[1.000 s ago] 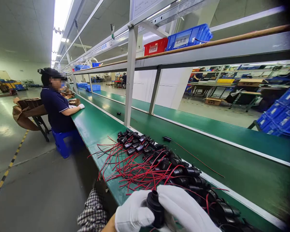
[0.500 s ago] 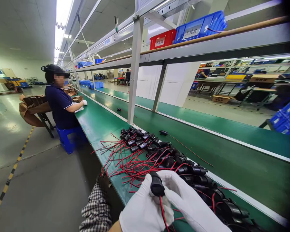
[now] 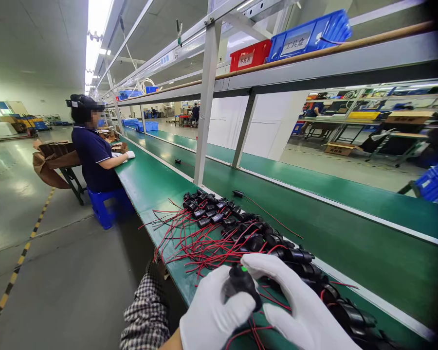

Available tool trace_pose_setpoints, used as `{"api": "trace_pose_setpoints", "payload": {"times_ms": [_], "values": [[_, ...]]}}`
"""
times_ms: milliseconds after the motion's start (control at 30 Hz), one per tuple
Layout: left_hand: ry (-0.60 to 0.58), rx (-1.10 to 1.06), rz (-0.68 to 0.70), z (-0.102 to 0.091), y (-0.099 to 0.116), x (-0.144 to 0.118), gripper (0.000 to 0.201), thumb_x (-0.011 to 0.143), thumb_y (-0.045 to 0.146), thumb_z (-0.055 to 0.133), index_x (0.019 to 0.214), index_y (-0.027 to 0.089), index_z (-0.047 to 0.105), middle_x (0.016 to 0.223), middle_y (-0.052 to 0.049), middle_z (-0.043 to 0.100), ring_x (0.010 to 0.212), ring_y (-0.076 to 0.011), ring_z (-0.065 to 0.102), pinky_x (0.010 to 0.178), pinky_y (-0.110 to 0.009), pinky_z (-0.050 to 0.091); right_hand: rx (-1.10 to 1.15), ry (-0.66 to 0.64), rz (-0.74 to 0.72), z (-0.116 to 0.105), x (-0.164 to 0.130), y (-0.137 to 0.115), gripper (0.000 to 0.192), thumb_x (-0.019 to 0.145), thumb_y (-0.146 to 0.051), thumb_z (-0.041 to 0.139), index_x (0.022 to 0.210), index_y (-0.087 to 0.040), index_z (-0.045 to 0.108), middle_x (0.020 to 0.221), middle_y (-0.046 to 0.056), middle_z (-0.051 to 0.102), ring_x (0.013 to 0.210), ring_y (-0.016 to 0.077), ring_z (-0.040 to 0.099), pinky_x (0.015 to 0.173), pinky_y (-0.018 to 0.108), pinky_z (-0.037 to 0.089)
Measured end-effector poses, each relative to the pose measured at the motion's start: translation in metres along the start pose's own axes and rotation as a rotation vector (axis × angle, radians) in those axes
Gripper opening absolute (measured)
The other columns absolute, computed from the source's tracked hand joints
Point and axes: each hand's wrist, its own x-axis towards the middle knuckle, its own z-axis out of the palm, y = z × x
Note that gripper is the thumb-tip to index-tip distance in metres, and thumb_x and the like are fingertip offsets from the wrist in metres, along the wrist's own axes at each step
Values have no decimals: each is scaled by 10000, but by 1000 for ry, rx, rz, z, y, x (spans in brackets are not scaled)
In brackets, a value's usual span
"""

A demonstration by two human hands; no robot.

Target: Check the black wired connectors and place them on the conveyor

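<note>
My left hand (image 3: pixel 213 308), in a white glove, is closed around a black cylindrical part (image 3: pixel 242 284) with a small green spot near its top. Red wires hang below the part. My right hand (image 3: pixel 299 304), also gloved, curves around the part's right side with thumb and fingers apart; its fingertips are close to the top, and I cannot tell if they touch. Beyond both hands, a long pile of similar black parts (image 3: pixel 253 240) lies on the green bench, their red and black wires (image 3: pixel 193 248) fanned out to the left.
A green conveyor belt (image 3: pixel 336 223) runs behind the bench, carrying a single wired black part (image 3: pixel 238 194). A white post (image 3: pixel 205 107) supports a shelf with a red bin (image 3: pixel 250 54) and a blue bin (image 3: pixel 308 36). Farther left, a co-worker (image 3: pixel 91 150) sits at the bench.
The black part has turned in my left hand, and its green spot now shows. My right fingers have spread from it. On the belt, the wired part has shifted slightly left.
</note>
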Motion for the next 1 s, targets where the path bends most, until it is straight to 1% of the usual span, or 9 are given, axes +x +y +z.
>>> {"api": "trace_pose_setpoints", "payload": {"times_ms": [100,200,267,433,567,700,867,933,1000], "values": [[75,458,279,-8,3,-4,230,761,245,694,976,190,630,956,-37,644,905,-188,603,839,-295,458,-147,29,-144,-5,-6,-3,593,821,-465,706,1349,-358,459,1304,27,602,1174,223,620,974,301,567],[40,592,490,-12,4,-4,228,802,240,696,1012,218,608,986,-29,653,934,-159,619,849,-251,477,-231,16,-186,-4,-10,-9,737,722,-200,708,1378,-346,406,1327,27,554,1218,212,578,1032,289,532],[14,639,536,-14,3,-3,286,826,342,723,1062,234,603,1009,-32,659,961,-165,618,868,-255,480,-271,24,-236,-2,-10,-14,782,674,-106,655,1380,-328,402,1305,31,545,1211,199,570,1047,278,518],[-35,688,577,-17,1,-5,498,841,485,702,1249,234,565,1112,-84,657,995,-210,607,880,-321,464,-305,69,-335,1,-6,-22,798,719,-109,660,1444,-286,379,1236,61,567,1136,187,598,985,249,546],[-28,762,385,-11,9,-13,470,891,390,660,1330,251,569,1146,-88,668,1028,-231,581,924,-346,418,-235,73,-299,2,-5,-19,642,788,-191,709,1361,-379,489,1124,43,636,1027,204,651,877,280,591],[79,721,112,1,17,-19,401,869,391,685,1244,253,655,1145,-81,682,1065,-246,572,962,-348,398,114,81,-17,-1,0,-10,372,779,-404,732,1122,-309,625,1078,62,682,971,257,682,865,368,600],[308,642,15,10,17,-18,451,779,521,743,1117,223,734,1064,-126,703,1011,-302,573,949,-398,382,430,-1,292,-2,12,-6,645,655,-729,721,1043,-220,642,1046,129,685,971,326,655,853,441,577],[301,664,-24,9,18,-17,378,781,533,734,989,219,761,923,-108,695,910,-284,571,865,-381,389,488,-23,354,0,13,-9,702,616,-796,711,1025,-231,628,1040,111,677,974,311,641,852,419,561],[200,571,-81,4,18,-16,396,809,575,680,912,198,740,841,-83,665,792,-236,571,747,-340,407,552,-82,381,2,11,-11,668,673,-819,649,1012,-245,603,917,63,663,876,263,624,804,385,540]]}}
